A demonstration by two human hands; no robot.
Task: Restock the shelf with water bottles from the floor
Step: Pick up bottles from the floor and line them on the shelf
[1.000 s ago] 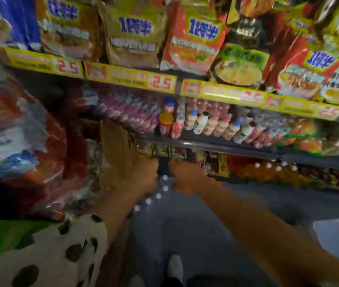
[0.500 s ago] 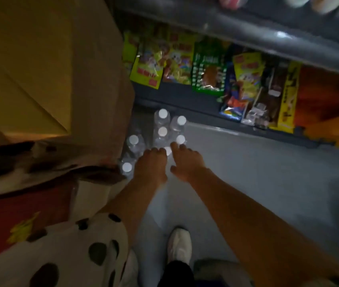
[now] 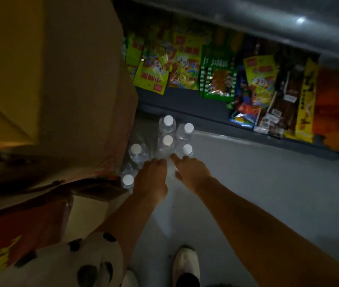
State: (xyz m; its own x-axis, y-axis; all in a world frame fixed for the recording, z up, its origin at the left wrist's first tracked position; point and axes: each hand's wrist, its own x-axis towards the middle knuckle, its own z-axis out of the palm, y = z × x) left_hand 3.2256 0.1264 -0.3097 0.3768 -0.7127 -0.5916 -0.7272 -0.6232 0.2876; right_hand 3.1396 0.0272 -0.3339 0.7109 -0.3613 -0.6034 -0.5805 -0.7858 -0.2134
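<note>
Several clear water bottles [image 3: 167,140] with white caps stand close together on the grey floor, in front of the lowest shelf [image 3: 185,107]. My left hand [image 3: 151,179] reaches down on the near side of the group, and its fingers curl over a bottle top hidden beneath it. Beside it, my right hand [image 3: 191,172] has its index finger and thumb around the neck of a bottle between the two hands. One capped bottle [image 3: 128,179] stands just left of my left wrist.
A large cardboard box [image 3: 71,90] rises at the left, right beside the bottles. Snack packets [image 3: 154,69] fill the lowest shelf, under a grey shelf edge [image 3: 268,21]. My white shoe [image 3: 186,264] stands on the floor [image 3: 257,193] below the hands.
The view dropped from the upper shelves to the floor. Both hands came down onto the bottles, and the cap seen between them half a second ago is now covered.
</note>
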